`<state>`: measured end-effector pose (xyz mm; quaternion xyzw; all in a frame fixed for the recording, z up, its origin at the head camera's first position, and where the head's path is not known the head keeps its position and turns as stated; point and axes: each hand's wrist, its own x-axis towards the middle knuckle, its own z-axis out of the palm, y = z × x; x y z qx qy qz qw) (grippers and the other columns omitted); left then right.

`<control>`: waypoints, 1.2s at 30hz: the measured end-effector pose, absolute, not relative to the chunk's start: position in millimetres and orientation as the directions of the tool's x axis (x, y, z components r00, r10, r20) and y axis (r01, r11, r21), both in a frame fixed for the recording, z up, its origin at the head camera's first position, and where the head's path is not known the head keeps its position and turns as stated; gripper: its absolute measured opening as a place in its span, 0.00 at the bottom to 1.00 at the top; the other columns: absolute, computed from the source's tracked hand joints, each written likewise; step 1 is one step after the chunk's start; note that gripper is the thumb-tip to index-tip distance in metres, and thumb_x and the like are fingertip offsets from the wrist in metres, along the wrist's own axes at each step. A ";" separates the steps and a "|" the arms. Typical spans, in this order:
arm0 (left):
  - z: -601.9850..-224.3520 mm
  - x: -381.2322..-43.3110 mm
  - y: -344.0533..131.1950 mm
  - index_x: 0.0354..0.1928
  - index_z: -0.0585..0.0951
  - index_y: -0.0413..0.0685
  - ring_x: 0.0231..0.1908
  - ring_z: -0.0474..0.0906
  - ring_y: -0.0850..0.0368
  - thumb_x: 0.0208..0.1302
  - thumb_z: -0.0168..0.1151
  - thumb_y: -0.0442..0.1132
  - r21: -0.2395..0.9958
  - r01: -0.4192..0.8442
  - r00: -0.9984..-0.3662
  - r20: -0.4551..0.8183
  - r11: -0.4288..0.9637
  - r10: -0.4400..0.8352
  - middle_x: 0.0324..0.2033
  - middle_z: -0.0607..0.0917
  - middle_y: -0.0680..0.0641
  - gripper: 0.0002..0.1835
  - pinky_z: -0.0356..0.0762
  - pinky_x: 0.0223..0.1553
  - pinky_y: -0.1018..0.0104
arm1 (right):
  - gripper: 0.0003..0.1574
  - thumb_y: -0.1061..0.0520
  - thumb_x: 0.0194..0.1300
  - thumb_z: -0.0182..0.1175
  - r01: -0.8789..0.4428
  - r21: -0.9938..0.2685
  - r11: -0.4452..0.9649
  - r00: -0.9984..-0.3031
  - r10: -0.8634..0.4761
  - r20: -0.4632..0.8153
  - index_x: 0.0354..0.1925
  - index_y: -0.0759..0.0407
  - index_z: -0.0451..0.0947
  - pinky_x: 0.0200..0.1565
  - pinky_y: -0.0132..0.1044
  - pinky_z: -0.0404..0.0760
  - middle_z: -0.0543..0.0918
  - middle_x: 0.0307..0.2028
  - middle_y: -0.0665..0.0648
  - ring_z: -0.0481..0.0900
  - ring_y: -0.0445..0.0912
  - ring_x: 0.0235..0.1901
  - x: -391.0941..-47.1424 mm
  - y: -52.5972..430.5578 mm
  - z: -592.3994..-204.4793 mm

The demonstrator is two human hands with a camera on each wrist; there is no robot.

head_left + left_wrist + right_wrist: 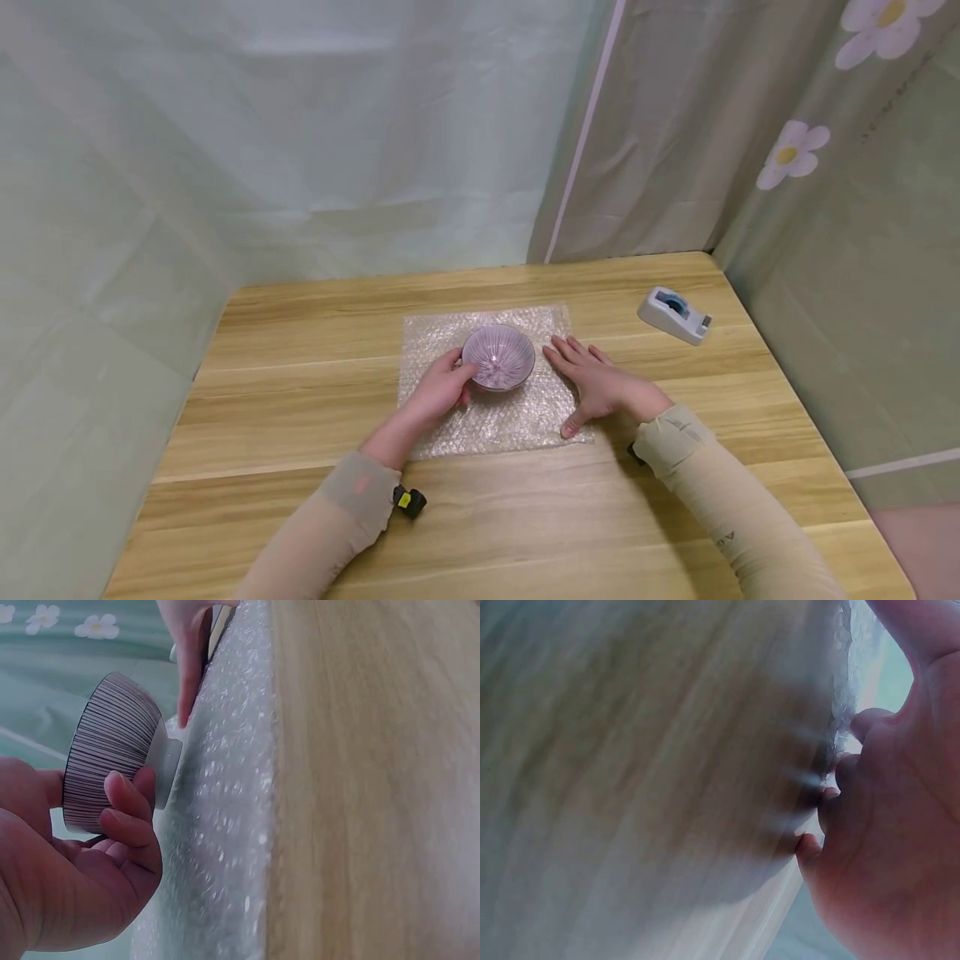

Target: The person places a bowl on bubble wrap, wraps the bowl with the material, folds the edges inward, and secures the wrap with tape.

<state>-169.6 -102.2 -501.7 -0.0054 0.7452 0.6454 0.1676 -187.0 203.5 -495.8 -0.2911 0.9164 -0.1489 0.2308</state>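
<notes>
On my head view, I see the left hand [441,387] pinching the rim of a round, purple-and-white striped bowl [501,354], thumb inside, fingers beneath, over a clear bubble-wrap sheet [517,429] on the wood-grain table [300,417]. I have the right hand [603,390], fingers spread, at the sheet's right edge, near a pale-grey tape dispenser [669,320].

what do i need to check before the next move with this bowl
1. Bowl gripped by the left hand: ok
2. Bowl's open side facing up: ok
3. Bubble wrap spread out beneath the bowl: ok
4. Right hand at the wrap's right side, fingers spread: ok
5. Bowl's foot touching the wrap: cannot tell
6. Tape dispenser on the table, off the wrap: ok
</notes>
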 end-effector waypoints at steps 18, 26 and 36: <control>-509.6 -170.9 -95.0 0.75 0.70 0.34 0.19 0.73 0.58 0.76 0.59 0.39 0.948 -0.231 -0.940 -0.275 0.218 0.204 0.29 0.81 0.46 0.29 0.73 0.24 0.68 | 0.95 0.29 0.40 0.85 -0.463 -0.420 0.781 -0.730 -0.604 -0.318 0.87 0.61 0.39 0.80 0.66 0.35 0.34 0.85 0.67 0.31 0.66 0.83 -188.0 204.8 -496.9; -508.3 -169.8 -96.0 0.71 0.74 0.36 0.18 0.72 0.59 0.75 0.60 0.39 0.945 -0.248 -0.937 -0.290 0.212 0.194 0.27 0.81 0.46 0.27 0.68 0.20 0.69 | 0.96 0.26 0.40 0.83 -0.472 -0.417 0.776 -0.724 -0.612 -0.318 0.87 0.59 0.38 0.80 0.66 0.35 0.33 0.85 0.65 0.30 0.64 0.83 -189.7 205.9 -502.5; -507.3 -170.1 -100.7 0.75 0.70 0.36 0.17 0.72 0.59 0.75 0.59 0.39 0.943 -0.253 -0.930 -0.299 0.216 0.215 0.25 0.81 0.45 0.30 0.67 0.17 0.69 | 0.96 0.27 0.41 0.83 -0.466 -0.409 0.785 -0.725 -0.604 -0.332 0.87 0.59 0.37 0.80 0.65 0.34 0.31 0.85 0.64 0.29 0.63 0.83 -188.7 205.5 -499.4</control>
